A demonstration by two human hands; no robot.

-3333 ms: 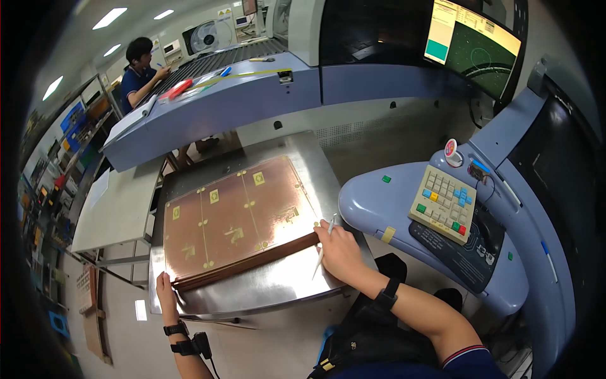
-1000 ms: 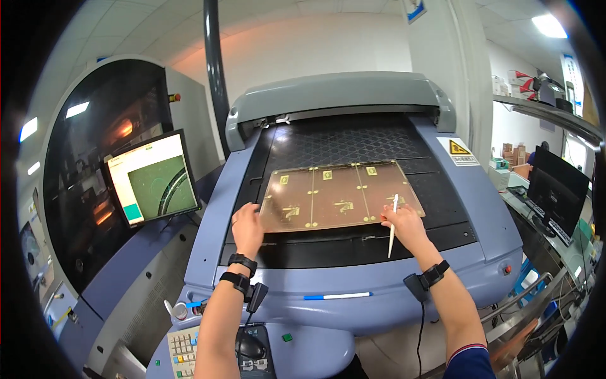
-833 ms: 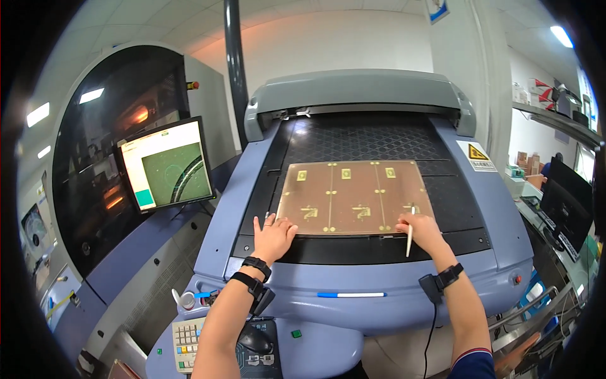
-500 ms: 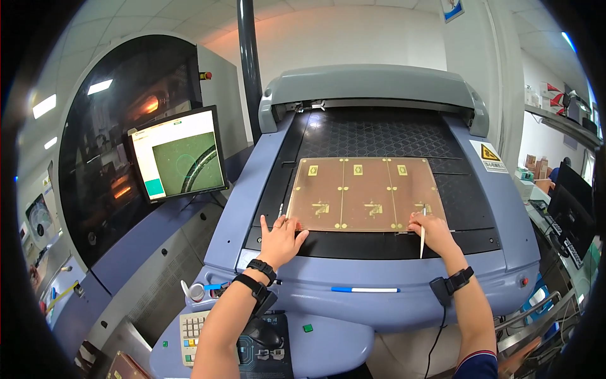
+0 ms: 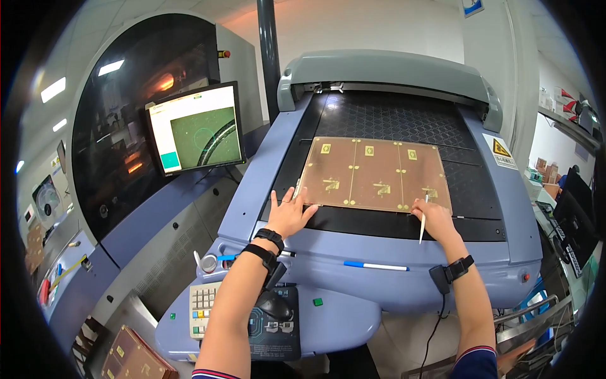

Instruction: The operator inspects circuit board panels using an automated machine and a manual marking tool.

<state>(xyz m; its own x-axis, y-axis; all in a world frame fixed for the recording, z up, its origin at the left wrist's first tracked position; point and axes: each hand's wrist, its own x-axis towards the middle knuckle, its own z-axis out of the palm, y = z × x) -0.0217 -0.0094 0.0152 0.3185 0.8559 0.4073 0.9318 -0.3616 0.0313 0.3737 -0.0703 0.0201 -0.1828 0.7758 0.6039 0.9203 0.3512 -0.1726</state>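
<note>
A flat brown panel with three marked sections lies on the black bed of a machine. At its near left corner my left hand is spread open, fingertips by the panel's left edge and thumb along the front edge. Near the front right corner my right hand is closed around a slim white pointed stick, whose exact kind I cannot make out. The stick's upper tip is over the panel and its lower end points toward me. Both wrists wear black straps; a cable hangs from the right one.
Left of the bed a monitor shows a magnified dark curve. A blue-and-white marker lies on the machine's front ledge. Below are a keypad, a black mouse and a mouse pad. More brown panels are stacked at lower left.
The whole view has shifted and tilted, so the scene sits farther right and the bed higher. My left fingers reach slightly farther up the panel's left edge. The right hand keeps its grip.
</note>
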